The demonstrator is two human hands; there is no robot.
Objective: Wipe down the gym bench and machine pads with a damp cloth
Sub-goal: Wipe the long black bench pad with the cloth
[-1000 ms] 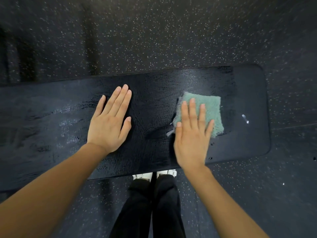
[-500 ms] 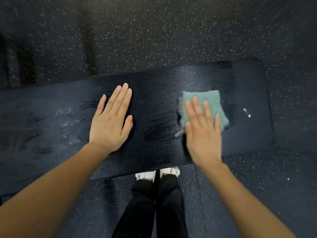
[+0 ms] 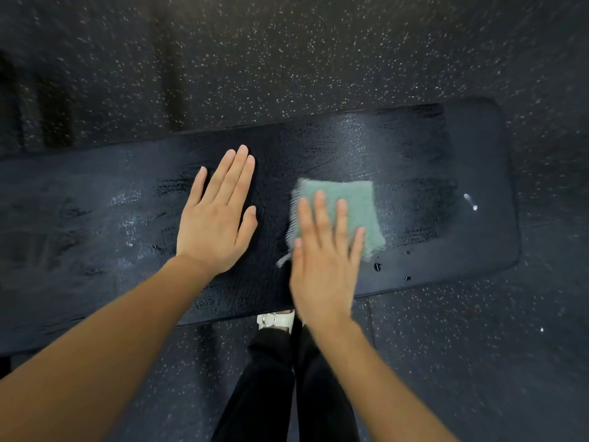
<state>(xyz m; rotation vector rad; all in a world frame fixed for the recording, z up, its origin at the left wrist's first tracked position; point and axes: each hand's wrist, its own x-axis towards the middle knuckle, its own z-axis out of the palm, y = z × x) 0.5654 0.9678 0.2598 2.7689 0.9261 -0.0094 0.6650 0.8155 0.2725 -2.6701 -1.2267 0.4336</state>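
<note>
A long black padded gym bench (image 3: 446,154) runs across the view, its surface streaked with wet wipe marks. A folded green cloth (image 3: 353,202) lies on the pad right of centre. My right hand (image 3: 325,260) presses flat on the cloth's near half with straight fingers, slightly blurred by motion. My left hand (image 3: 216,215) rests flat on the pad left of the cloth, fingers straight and together, holding nothing.
Dark speckled rubber floor (image 3: 318,59) surrounds the bench. My legs in black trousers (image 3: 280,384) and a white shoe (image 3: 275,320) stand at the bench's near edge. A small white fleck (image 3: 471,201) lies on the pad near its right end.
My right hand has slid the cloth leftward and toward the near edge of the pad. My left hand has stayed planted in place.
</note>
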